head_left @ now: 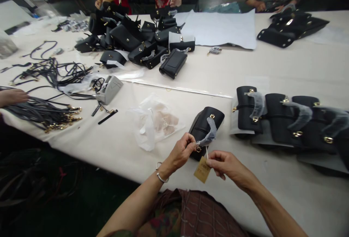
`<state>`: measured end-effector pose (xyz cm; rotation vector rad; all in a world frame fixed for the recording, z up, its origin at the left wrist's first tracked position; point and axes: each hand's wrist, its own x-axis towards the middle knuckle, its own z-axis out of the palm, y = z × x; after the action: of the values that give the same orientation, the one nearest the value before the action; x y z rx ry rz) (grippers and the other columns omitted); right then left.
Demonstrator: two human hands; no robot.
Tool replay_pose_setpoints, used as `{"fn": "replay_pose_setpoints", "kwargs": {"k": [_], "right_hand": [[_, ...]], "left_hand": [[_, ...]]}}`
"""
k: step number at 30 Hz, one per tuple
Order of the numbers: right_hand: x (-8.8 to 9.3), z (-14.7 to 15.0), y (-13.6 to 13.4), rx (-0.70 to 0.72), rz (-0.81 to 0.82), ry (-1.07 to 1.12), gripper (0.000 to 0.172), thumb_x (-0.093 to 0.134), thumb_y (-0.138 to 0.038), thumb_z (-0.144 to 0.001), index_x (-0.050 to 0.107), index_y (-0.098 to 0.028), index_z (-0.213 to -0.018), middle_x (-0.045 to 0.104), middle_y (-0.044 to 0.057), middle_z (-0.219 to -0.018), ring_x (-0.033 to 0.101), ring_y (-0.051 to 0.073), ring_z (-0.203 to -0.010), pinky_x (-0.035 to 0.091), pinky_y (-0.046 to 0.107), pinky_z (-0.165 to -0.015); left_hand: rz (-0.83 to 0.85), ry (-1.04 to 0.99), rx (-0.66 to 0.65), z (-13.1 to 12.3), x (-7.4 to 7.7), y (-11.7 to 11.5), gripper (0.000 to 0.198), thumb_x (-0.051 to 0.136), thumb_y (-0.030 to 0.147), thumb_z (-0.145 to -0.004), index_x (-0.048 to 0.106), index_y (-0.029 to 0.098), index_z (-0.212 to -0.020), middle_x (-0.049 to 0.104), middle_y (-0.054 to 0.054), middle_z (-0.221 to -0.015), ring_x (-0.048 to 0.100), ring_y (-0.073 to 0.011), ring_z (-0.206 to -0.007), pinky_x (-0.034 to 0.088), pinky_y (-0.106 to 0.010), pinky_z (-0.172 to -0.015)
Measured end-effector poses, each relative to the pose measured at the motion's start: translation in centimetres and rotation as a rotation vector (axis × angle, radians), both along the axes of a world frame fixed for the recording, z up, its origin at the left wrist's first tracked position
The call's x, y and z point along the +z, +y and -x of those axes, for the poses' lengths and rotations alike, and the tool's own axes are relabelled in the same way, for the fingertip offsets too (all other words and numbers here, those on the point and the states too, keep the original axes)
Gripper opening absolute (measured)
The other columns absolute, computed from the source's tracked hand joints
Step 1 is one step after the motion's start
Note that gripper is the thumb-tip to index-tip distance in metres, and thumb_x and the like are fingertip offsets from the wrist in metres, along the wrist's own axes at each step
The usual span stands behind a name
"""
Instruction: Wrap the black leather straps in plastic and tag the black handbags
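A small black handbag (202,125) with gold fittings lies on the table in front of me. Its short handle (210,135) is wrapped in clear plastic. My left hand (182,150) pinches at the lower end of that handle, near a gold ring; exactly what sits between the fingertips is too small to make out. Just right of it, my right hand (227,166) is closed on a tan hang tag (202,170), gripped by its upper corner. From the tag a white string runs up to the handle end.
Several finished-looking black handbags (280,117) stand in a row at right. A crumpled plastic bag (155,124) lies at left, beyond it a grey dispenser (109,89) and black straps (51,111). A bag heap (128,35) fills the back. Co-workers stand across; another person's hand (12,97) touches the straps.
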<state>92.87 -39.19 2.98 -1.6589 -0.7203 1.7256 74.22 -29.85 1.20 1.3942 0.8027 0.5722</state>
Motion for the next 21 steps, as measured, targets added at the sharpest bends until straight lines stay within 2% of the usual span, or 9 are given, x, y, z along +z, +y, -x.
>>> {"fn": "replay_pose_setpoints", "kwargs": {"k": [3, 5, 6, 8, 10, 14, 17, 21], "right_hand": [[0.5, 0.6, 0.0, -0.269, 0.061, 0.232, 0.044, 0.091, -0.043, -0.055, 0.06, -0.019, -0.075, 0.064, -0.002, -0.066, 0.061, 0.013, -0.057, 0.052, 0.025, -0.054], [0.5, 1.1, 0.0, -0.42, 0.071, 0.265, 0.048, 0.094, -0.039, -0.051, 0.058, -0.019, -0.075, 0.066, -0.001, -0.071, 0.066, 0.014, -0.063, 0.057, 0.028, -0.063], [0.4, 1.3, 0.0, -0.46, 0.069, 0.252, 0.049, 0.095, -0.039, -0.051, 0.058, -0.019, -0.075, 0.067, -0.001, -0.071, 0.067, 0.015, -0.064, 0.058, 0.027, -0.062], [0.1, 1.8, 0.0, -0.48, 0.041, 0.189, 0.049, 0.094, -0.041, -0.05, 0.058, -0.019, -0.074, 0.066, 0.001, -0.068, 0.066, 0.016, -0.062, 0.055, 0.025, -0.054], [-0.2, 2.1, -0.1, -0.45, 0.0, 0.123, 0.047, 0.092, -0.043, -0.054, 0.057, -0.019, -0.074, 0.064, 0.0, -0.062, 0.062, 0.014, -0.055, 0.046, 0.021, -0.044], [-0.5, 1.9, -0.4, -0.372, 0.011, 0.1, 0.04, 0.085, -0.043, -0.061, 0.054, -0.019, -0.072, 0.058, -0.003, -0.05, 0.045, 0.008, -0.041, 0.03, 0.019, -0.038], [-0.6, 1.3, -0.4, -0.321, 0.041, 0.117, 0.037, 0.082, -0.041, -0.06, 0.053, -0.019, -0.068, 0.056, -0.004, -0.05, 0.039, 0.006, -0.038, 0.023, 0.019, -0.038], [-0.8, 1.1, -0.1, -0.374, 0.043, 0.171, 0.037, 0.082, -0.039, -0.061, 0.052, -0.02, -0.072, 0.056, -0.005, -0.052, 0.036, 0.005, -0.037, 0.018, 0.02, -0.039]], "left_hand": [[0.024, -0.008, 0.037, 0.9, -0.1, -0.9, 0.018, 0.052, 0.035, -0.094, 0.049, 0.019, -0.086, 0.051, 0.002, -0.075, 0.048, -0.0121, -0.069, 0.041, -0.025, -0.067], [0.039, -0.017, 0.076, 1.4, 0.0, -1.7, 0.021, 0.052, 0.038, -0.094, 0.049, 0.019, -0.086, 0.051, 0.002, -0.075, 0.048, -0.0123, -0.069, 0.041, -0.025, -0.067], [0.043, -0.018, 0.095, 1.5, 0.0, -2.2, 0.022, 0.052, 0.039, -0.094, 0.049, 0.019, -0.086, 0.052, 0.002, -0.075, 0.049, -0.0125, -0.07, 0.041, -0.026, -0.068], [0.04, -0.017, 0.15, 1.6, 0.0, -3.0, 0.025, 0.051, 0.042, -0.095, 0.05, 0.019, -0.085, 0.053, 0.001, -0.075, 0.05, -0.0129, -0.071, 0.042, -0.026, -0.07], [0.046, -0.021, 0.242, 1.5, 0.0, -3.6, 0.027, 0.051, 0.044, -0.095, 0.05, 0.019, -0.085, 0.054, 0.001, -0.074, 0.051, -0.013, -0.07, 0.042, -0.026, -0.07], [0.074, -0.028, 0.371, 1.0, -0.4, -4.0, 0.025, 0.052, 0.043, -0.095, 0.049, 0.019, -0.087, 0.054, 0.002, -0.072, 0.052, -0.0123, -0.067, 0.043, -0.025, -0.066], [0.01, 0.015, 0.36, 0.9, -0.4, -3.8, 0.022, 0.05, 0.04, -0.096, 0.049, 0.019, -0.089, 0.055, 0.001, -0.074, 0.054, -0.0129, -0.069, 0.045, -0.025, -0.066], [-0.254, 0.126, 0.31, 1.2, -0.3, -3.8, 0.018, 0.048, 0.035, -0.097, 0.052, 0.02, -0.089, 0.058, -0.001, -0.076, 0.057, -0.0147, -0.07, 0.047, -0.028, -0.069]]}}
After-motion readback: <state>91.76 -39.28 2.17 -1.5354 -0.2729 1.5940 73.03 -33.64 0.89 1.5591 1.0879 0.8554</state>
